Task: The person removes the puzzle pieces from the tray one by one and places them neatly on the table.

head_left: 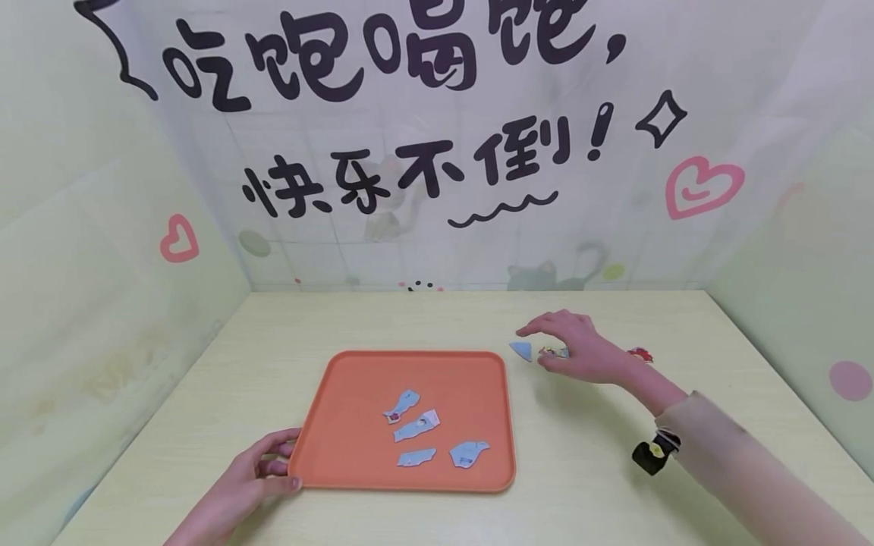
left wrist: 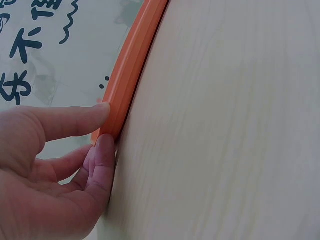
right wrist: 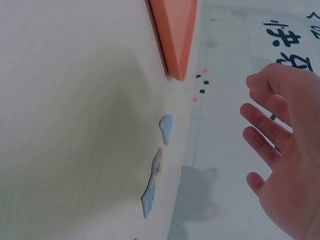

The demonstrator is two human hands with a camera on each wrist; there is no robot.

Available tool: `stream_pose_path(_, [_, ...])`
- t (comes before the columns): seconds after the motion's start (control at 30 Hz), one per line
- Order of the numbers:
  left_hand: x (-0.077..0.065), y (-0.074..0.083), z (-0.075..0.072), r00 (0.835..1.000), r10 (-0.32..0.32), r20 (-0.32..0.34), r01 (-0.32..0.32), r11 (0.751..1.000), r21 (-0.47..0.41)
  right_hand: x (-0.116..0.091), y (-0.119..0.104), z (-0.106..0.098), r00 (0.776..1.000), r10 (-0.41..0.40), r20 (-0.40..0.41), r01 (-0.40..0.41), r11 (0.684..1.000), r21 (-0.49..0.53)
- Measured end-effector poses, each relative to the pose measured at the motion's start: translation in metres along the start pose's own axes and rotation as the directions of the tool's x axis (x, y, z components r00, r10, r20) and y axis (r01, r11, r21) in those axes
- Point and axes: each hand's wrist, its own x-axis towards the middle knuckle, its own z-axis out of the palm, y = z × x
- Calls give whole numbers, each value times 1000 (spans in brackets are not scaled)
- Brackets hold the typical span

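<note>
My left hand (head_left: 239,481) holds the left edge of an orange tray (head_left: 341,379). In the left wrist view its thumb lies on the tray rim (left wrist: 127,70) and its fingertips are low against the outer side. Several light-blue, irregular puzzle pieces (head_left: 413,426) lie on the tray. My right hand (head_left: 580,349) hovers over the table right of the tray, fingers spread and loosely bent, nothing in its grasp. Just by its fingers lie a small blue puzzle piece (head_left: 522,349) and a longer printed piece (right wrist: 151,185), partly hidden by the hand in the head view.
A red piece (head_left: 640,354) lies behind the right wrist. The pale wooden table (head_left: 273,334) meets fabric walls (head_left: 423,258) printed with black writing, hearts and cats. A black wrist device (head_left: 654,453) hangs at the right sleeve.
</note>
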Motion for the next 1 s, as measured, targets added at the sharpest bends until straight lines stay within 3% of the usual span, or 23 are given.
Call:
stream_pose_path(0.6, [2,1,1,1000,-6,-6,6,1000,0,11,-54,32,994,-113,-3,113,994,-9])
stream_pose_path(1.0, [2,-1,0,1000,6,-2,-6,1000,3,7,-71,51,989,-144,40,143,990,8])
